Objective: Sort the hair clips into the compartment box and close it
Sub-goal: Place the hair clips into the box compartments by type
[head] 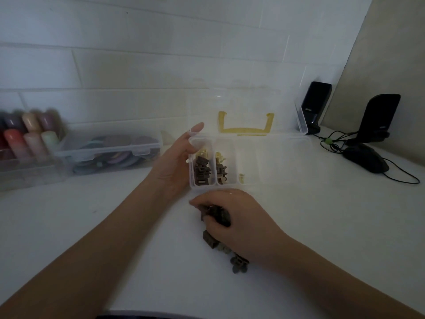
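Watching from the head view, I logged the box (250,178) standing open on the desk (138,249), its lid (248,107) tilted back toward the wall. My left hand (177,162) lay against the box's left end, fingers straight, nothing gripped. My right hand (232,215) curled over a bunch of dark clips (215,214) on the desk just in front of the box, grasping them. Loose clips (226,252), dark and pale, lay beside that wrist. The two leftmost compartments held sorted clips (202,168), dark ones near me, pale ones farther back. The third compartment held one pale clip (241,177). Remaining compartments: contents could not be made out.
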`<act>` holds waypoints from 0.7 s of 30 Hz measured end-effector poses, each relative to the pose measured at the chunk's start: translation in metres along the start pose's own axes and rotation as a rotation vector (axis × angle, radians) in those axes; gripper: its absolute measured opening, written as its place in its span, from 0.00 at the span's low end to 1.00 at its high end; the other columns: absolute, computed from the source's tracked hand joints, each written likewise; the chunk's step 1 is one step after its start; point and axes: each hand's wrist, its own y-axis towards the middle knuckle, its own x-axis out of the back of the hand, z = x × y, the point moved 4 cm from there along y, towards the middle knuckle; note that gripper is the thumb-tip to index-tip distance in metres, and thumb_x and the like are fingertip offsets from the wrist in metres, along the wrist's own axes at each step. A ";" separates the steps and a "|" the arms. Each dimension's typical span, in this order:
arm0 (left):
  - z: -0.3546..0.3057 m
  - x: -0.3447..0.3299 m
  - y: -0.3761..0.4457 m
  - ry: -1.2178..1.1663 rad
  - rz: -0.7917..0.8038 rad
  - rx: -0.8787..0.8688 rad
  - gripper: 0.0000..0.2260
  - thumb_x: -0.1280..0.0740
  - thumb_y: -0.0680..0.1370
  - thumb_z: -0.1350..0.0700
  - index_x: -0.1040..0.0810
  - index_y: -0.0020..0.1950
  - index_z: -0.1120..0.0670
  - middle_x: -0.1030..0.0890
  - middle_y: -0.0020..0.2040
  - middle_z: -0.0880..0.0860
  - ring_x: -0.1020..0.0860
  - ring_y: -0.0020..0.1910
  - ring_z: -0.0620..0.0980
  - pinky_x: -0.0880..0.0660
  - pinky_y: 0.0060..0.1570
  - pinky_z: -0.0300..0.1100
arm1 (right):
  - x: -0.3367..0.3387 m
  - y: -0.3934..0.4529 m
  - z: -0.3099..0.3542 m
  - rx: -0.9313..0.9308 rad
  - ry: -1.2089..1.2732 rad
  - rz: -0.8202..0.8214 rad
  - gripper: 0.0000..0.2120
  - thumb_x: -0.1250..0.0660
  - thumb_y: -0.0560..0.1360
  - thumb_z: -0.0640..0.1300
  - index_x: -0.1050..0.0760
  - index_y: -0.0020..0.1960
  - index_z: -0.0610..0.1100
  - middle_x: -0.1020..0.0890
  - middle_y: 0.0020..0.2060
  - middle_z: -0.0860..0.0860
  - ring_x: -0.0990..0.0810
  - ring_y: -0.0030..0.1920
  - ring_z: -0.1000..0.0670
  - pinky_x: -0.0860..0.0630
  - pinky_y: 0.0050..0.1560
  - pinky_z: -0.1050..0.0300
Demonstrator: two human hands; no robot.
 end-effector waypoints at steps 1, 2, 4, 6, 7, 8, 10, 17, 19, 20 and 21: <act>0.000 -0.001 -0.001 -0.017 0.009 0.005 0.23 0.37 0.69 0.60 0.23 0.64 0.49 0.32 0.70 0.63 0.31 0.67 0.65 0.29 0.61 0.60 | 0.002 -0.001 0.000 -0.005 0.048 -0.032 0.16 0.34 0.72 0.40 0.23 0.59 0.52 0.18 0.52 0.57 0.24 0.54 0.59 0.30 0.60 0.62; 0.001 -0.001 -0.001 -0.024 0.016 0.007 0.22 0.37 0.71 0.60 0.23 0.64 0.49 0.31 0.70 0.63 0.30 0.67 0.65 0.27 0.60 0.59 | 0.005 -0.002 0.000 -0.015 0.102 -0.059 0.16 0.32 0.72 0.39 0.23 0.58 0.52 0.18 0.52 0.58 0.23 0.54 0.60 0.29 0.59 0.64; 0.000 -0.001 -0.002 -0.012 0.021 0.004 0.21 0.39 0.73 0.61 0.24 0.65 0.49 0.31 0.70 0.63 0.30 0.67 0.65 0.26 0.57 0.56 | 0.008 -0.004 0.000 -0.034 0.229 -0.112 0.16 0.29 0.71 0.38 0.22 0.56 0.52 0.18 0.50 0.60 0.22 0.54 0.61 0.29 0.59 0.64; -0.001 -0.001 -0.003 -0.002 0.033 0.002 0.22 0.41 0.74 0.61 0.25 0.66 0.48 0.32 0.71 0.63 0.29 0.65 0.64 0.25 0.56 0.54 | 0.014 -0.005 0.000 -0.024 0.330 -0.210 0.18 0.27 0.69 0.37 0.23 0.54 0.53 0.18 0.50 0.62 0.22 0.55 0.61 0.29 0.59 0.66; -0.001 -0.002 -0.004 -0.003 0.039 0.003 0.22 0.41 0.74 0.61 0.25 0.66 0.48 0.33 0.71 0.63 0.28 0.62 0.62 0.23 0.53 0.52 | 0.018 -0.006 -0.001 -0.020 0.378 -0.259 0.18 0.27 0.69 0.36 0.23 0.54 0.52 0.17 0.50 0.61 0.21 0.55 0.61 0.30 0.56 0.69; -0.002 -0.003 -0.004 -0.002 0.040 0.002 0.21 0.41 0.75 0.62 0.25 0.66 0.49 0.32 0.71 0.63 0.28 0.60 0.61 0.21 0.49 0.50 | 0.023 -0.006 -0.002 -0.022 0.427 -0.299 0.18 0.27 0.68 0.35 0.24 0.53 0.49 0.17 0.49 0.60 0.21 0.53 0.62 0.31 0.52 0.72; -0.006 -0.003 -0.005 0.016 0.026 -0.018 0.20 0.40 0.73 0.62 0.24 0.64 0.50 0.29 0.68 0.62 0.27 0.58 0.60 0.22 0.49 0.50 | 0.035 -0.006 -0.008 -0.034 0.483 -0.363 0.17 0.27 0.68 0.34 0.25 0.53 0.47 0.16 0.48 0.58 0.20 0.49 0.63 0.30 0.44 0.71; -0.025 0.018 -0.005 0.047 -0.042 -0.084 0.25 0.44 0.64 0.65 0.21 0.56 0.50 0.26 0.55 0.59 0.26 0.52 0.59 0.27 0.55 0.55 | 0.072 -0.010 -0.061 -0.210 0.359 -0.646 0.08 0.26 0.68 0.40 0.24 0.44 0.45 0.18 0.41 0.53 0.21 0.42 0.54 0.24 0.44 0.57; -0.025 0.018 -0.006 0.037 -0.037 -0.081 0.25 0.44 0.64 0.65 0.22 0.56 0.50 0.28 0.58 0.59 0.27 0.54 0.61 0.29 0.57 0.57 | 0.072 -0.010 -0.063 -0.209 0.363 -0.649 0.07 0.26 0.69 0.40 0.24 0.42 0.44 0.17 0.41 0.53 0.21 0.41 0.54 0.25 0.42 0.60; -0.025 0.017 -0.006 0.036 -0.038 -0.079 0.25 0.44 0.64 0.65 0.22 0.57 0.50 0.29 0.59 0.60 0.28 0.55 0.61 0.29 0.56 0.56 | 0.069 -0.010 -0.062 -0.198 0.363 -0.638 0.06 0.27 0.69 0.40 0.24 0.42 0.45 0.17 0.41 0.54 0.20 0.42 0.54 0.25 0.42 0.61; -0.025 0.016 -0.007 0.038 -0.038 -0.077 0.25 0.44 0.63 0.65 0.22 0.57 0.50 0.29 0.59 0.60 0.28 0.55 0.61 0.27 0.55 0.55 | 0.066 -0.010 -0.059 -0.179 0.356 -0.622 0.05 0.27 0.70 0.40 0.23 0.42 0.45 0.17 0.41 0.55 0.20 0.42 0.55 0.25 0.42 0.61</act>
